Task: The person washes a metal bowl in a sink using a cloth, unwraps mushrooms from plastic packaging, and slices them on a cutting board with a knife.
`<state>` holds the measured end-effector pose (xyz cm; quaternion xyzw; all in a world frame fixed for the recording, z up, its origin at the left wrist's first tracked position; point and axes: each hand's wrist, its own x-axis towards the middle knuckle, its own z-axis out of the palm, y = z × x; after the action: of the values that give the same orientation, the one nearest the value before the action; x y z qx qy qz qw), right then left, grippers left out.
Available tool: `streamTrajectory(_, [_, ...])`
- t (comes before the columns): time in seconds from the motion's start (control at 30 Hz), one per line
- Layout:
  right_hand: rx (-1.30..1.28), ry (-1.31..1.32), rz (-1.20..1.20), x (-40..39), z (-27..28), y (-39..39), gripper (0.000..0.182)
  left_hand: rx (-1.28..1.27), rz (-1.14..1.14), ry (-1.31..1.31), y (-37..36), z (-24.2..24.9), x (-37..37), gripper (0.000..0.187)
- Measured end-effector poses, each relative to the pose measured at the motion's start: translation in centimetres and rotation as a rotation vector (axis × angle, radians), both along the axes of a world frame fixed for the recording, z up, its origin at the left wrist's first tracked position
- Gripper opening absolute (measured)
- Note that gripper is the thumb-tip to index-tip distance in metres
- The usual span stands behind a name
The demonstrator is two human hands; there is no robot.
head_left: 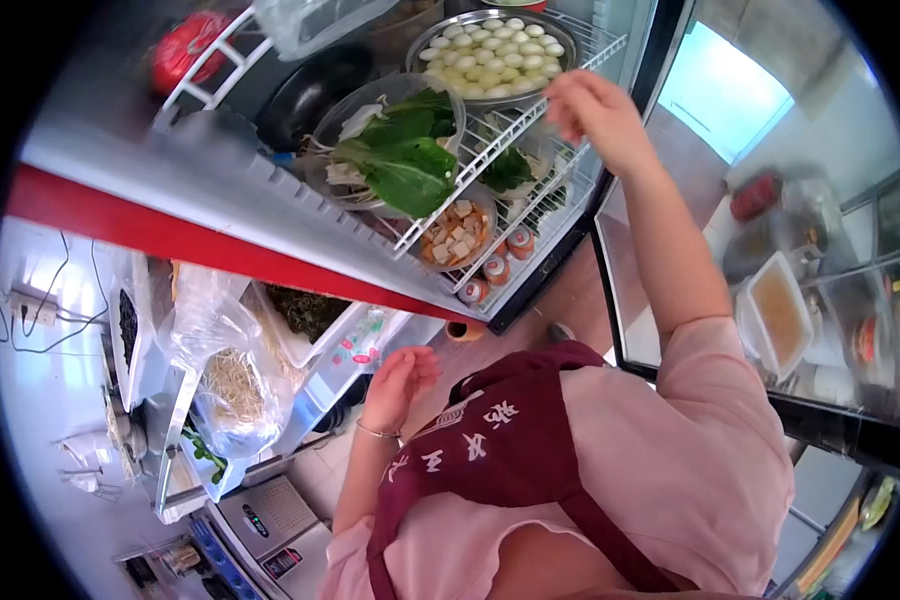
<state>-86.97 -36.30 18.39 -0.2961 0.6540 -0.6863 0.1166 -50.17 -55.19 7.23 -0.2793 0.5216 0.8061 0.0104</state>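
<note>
My right hand (pixel 598 118) is raised at the front edge of a white wire shelf (pixel 505 137) in an upright fridge, fingers loosely bent with nothing in them. Beside it on the shelf stands a metal bowl (pixel 576 50) full of peeled white eggs (pixel 495 58). Left of that, a clear bowl (pixel 327 128) holds large green leaves (pixel 402 160). Lower down, my left hand (pixel 400 386) hangs in front of the body, a bracelet on its wrist, its half-curled fingers holding nothing. A burgundy apron (pixel 500 430) lies just right of it.
A lower shelf carries cubed tofu-like pieces (pixel 458 235), leafy greens (pixel 508 170) and several cans (pixel 496 268). The glass fridge door (pixel 620 290) stands open at right. At left are white trays (pixel 270 325), a plastic bag of sprouts (pixel 235 385) and an appliance (pixel 270 515).
</note>
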Motion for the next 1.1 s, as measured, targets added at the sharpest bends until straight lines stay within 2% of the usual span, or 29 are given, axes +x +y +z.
streamTrajectory(0.03, [0.003, 0.002, 0.002, 1.1, 1.3, -1.1, 0.031, 0.003, 0.002, 0.002, 0.0, -0.1, 0.2, 0.031])
streamTrajectory(0.1, [0.256, 0.020, 0.148, 3.1, 3.2, -3.2, 0.040, -0.034, -0.008, 0.007, 0.0, -0.1, 0.3, 0.031])
streamTrajectory(0.2, [0.412, -0.014, 0.224, 4.5, 4.3, -5.8, 0.047, 0.004, -0.008, 0.031, -0.1, -0.4, 0.9, 0.031])
streamTrajectory(0.3, [0.431, -0.065, 0.211, 4.5, 3.8, -7.4, 0.048, 0.022, 0.005, 0.091, -0.4, -1.3, 2.1, 0.031])
streamTrajectory(0.5, [0.277, -0.214, 0.156, 4.2, 4.4, -7.7, 0.030, 0.017, 0.082, 0.078, -0.9, -2.1, 4.3, 0.030])
streamTrajectory(0.63, [0.260, -0.162, 0.100, 4.7, 5.8, -7.0, 0.026, 0.065, 0.097, 0.123, -1.1, -2.9, 5.0, 0.030])
streamTrajectory(0.7, [0.156, -0.071, 0.056, 4.8, 5.8, -6.6, 0.023, 0.057, 0.114, 0.095, -1.0, -3.0, 5.1, 0.030])
streamTrajectory(0.93, [0.236, 0.020, 0.028, 4.7, 6.6, -2.5, 0.022, 0.065, 0.043, 0.084, -0.9, -2.6, 4.1, 0.030])
streamTrajectory(1.1, [0.245, 0.054, 0.009, 4.4, 5.5, 4.0, 0.021, 0.059, -0.020, 0.083, -0.5, -2.5, 3.0, 0.029])
